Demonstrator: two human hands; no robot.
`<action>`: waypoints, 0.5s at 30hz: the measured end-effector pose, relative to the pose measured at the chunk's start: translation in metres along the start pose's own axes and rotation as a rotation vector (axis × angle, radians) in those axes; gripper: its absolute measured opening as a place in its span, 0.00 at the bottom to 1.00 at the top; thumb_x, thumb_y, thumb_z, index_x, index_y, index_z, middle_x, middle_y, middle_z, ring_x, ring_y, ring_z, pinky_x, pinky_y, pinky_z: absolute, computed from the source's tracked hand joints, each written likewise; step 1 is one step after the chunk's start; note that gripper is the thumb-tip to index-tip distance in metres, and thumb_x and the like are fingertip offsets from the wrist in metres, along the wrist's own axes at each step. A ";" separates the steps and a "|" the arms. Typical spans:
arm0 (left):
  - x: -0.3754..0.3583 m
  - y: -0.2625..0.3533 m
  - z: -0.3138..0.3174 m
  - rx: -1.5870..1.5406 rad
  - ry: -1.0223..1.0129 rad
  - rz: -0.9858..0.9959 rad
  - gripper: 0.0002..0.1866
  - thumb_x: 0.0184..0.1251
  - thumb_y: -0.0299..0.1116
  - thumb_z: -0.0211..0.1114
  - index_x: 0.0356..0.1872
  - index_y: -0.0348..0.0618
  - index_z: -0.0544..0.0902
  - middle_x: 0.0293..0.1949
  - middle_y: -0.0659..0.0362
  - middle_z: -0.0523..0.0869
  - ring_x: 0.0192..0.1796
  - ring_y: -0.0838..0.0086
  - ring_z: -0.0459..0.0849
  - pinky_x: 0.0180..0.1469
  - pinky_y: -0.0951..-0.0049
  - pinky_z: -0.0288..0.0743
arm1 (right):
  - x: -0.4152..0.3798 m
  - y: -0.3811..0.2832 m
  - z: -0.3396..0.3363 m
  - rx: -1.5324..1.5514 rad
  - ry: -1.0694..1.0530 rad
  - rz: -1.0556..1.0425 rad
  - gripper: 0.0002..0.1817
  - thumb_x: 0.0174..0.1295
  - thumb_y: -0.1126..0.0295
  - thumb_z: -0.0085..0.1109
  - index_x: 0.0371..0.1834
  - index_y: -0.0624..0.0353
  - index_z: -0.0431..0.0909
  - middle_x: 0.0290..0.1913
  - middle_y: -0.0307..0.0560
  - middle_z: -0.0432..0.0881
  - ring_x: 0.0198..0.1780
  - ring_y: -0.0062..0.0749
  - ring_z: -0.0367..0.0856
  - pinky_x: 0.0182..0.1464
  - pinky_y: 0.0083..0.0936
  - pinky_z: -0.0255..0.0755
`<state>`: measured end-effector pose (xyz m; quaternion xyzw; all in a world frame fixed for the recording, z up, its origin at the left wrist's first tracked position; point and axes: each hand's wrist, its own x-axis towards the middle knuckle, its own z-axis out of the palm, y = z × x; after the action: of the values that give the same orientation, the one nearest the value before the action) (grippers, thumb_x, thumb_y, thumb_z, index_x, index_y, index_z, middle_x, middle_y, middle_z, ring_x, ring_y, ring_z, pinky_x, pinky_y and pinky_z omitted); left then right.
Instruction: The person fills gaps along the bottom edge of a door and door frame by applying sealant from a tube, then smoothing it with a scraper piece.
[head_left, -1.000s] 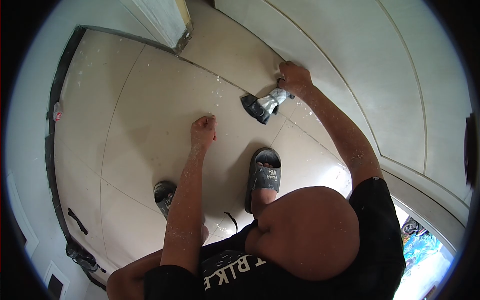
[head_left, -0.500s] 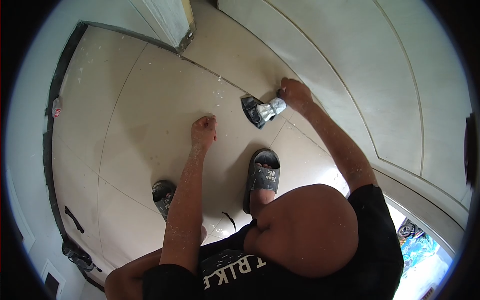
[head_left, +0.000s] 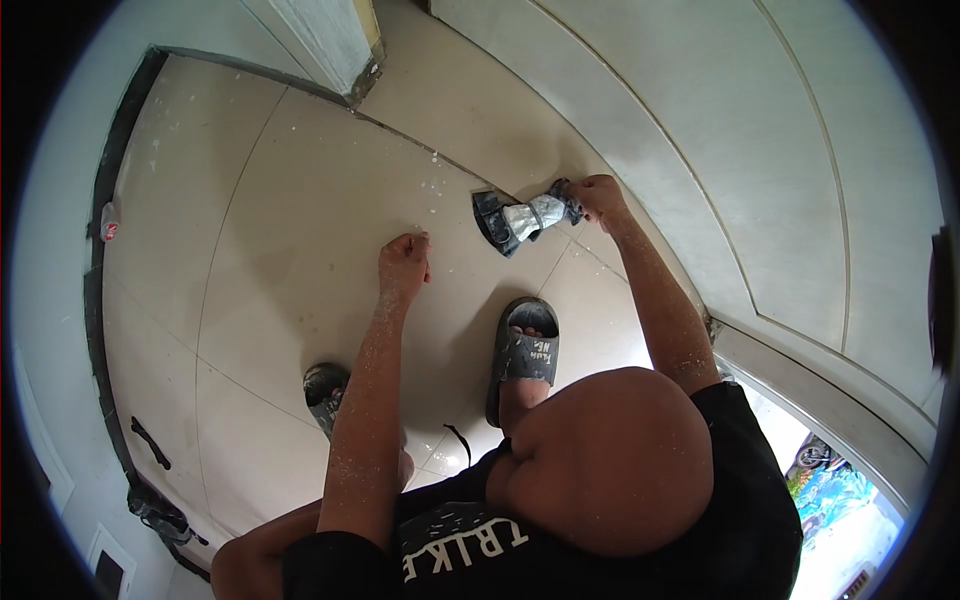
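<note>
My right hand point(head_left: 598, 198) is closed at the near end of a black and silver object point(head_left: 535, 214), its fingertips against the dark crumpled end. The object lies low over the tiles, with a flared black head point(head_left: 493, 224) on its left and a silver-white middle; its exact kind is not clear. My left hand point(head_left: 402, 262) is curled in a fist above the floor, left of the object. Whatever its fingers may hold is hidden.
Beige floor tiles point(head_left: 270, 210) carry white specks. A white panelled door point(head_left: 720, 130) stands on the right. My slippered feet point(head_left: 525, 350) are below my hands. A crushed can point(head_left: 109, 222) and a black strip point(head_left: 150, 442) lie by the left wall.
My right hand has moved right and slightly down, and more of the object's dark end now shows. The object has shifted and turned a little. My left hand stays nearly still.
</note>
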<state>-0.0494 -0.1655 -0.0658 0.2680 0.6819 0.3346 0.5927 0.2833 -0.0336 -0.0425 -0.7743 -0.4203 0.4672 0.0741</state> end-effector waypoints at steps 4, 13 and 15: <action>0.002 -0.001 0.002 -0.010 0.005 -0.011 0.18 0.76 0.38 0.60 0.25 0.37 0.78 0.15 0.63 0.75 0.16 0.80 0.74 0.19 0.74 0.71 | 0.018 -0.005 0.014 0.049 0.061 -0.090 0.22 0.51 0.56 0.74 0.16 0.66 0.81 0.13 0.45 0.75 0.14 0.32 0.73 0.23 0.33 0.70; 0.005 -0.004 -0.002 -0.027 -0.024 -0.018 0.19 0.76 0.41 0.61 0.26 0.39 0.79 0.16 0.64 0.74 0.15 0.81 0.73 0.18 0.76 0.69 | 0.017 0.000 0.012 -0.026 0.122 -0.056 0.26 0.51 0.52 0.73 0.12 0.65 0.79 0.11 0.47 0.76 0.15 0.34 0.76 0.23 0.33 0.71; 0.003 -0.003 -0.001 0.013 -0.025 -0.007 0.19 0.75 0.40 0.60 0.25 0.37 0.79 0.14 0.63 0.75 0.15 0.79 0.74 0.18 0.75 0.71 | 0.016 -0.014 0.012 -0.068 0.129 -0.059 0.25 0.51 0.53 0.73 0.13 0.65 0.79 0.12 0.48 0.76 0.16 0.36 0.77 0.23 0.33 0.72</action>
<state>-0.0503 -0.1653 -0.0705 0.2736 0.6775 0.3244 0.6008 0.2693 -0.0163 -0.0522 -0.7921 -0.4531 0.3995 0.0883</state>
